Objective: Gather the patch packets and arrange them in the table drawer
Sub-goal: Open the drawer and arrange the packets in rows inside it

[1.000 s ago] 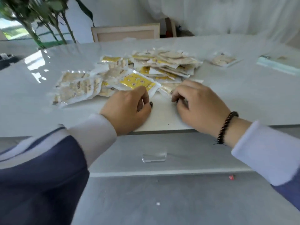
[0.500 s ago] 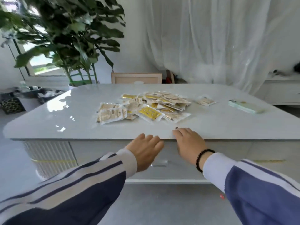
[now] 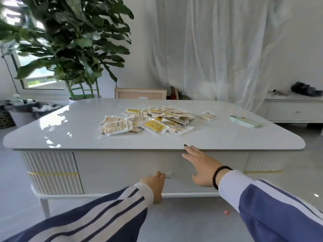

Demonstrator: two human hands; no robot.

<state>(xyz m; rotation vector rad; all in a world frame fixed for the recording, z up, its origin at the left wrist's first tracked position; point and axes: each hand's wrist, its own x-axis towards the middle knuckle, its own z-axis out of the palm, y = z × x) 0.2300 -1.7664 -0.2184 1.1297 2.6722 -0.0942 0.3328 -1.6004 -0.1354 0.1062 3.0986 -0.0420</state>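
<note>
The patch packets (image 3: pixel 148 122) lie heaped mid-bench (image 3: pixel 73 137), one stray packet (image 3: pixel 208 116) off to the right. Both hands have left the pile: the left hand (image 3: pixel 154 185) now reaches the drawer handle (image 3: pixel 168 173), its grip hidden from me; the right hand (image 3: pixel 201 165) hovers loosely spread. The drawer (image 3: pixel 122 168) looks shut, so opening likely comes first.

You can read no text anywhere here. The patch packets (image 3: pixel 148 121) on the tabletop (image 3: pixel 70 133) carry dark printed strips and yellow panels (too small and blurred to make out), and the pale green box (image 3: pixel 245 121) shows only a small yellow mark.
</note>
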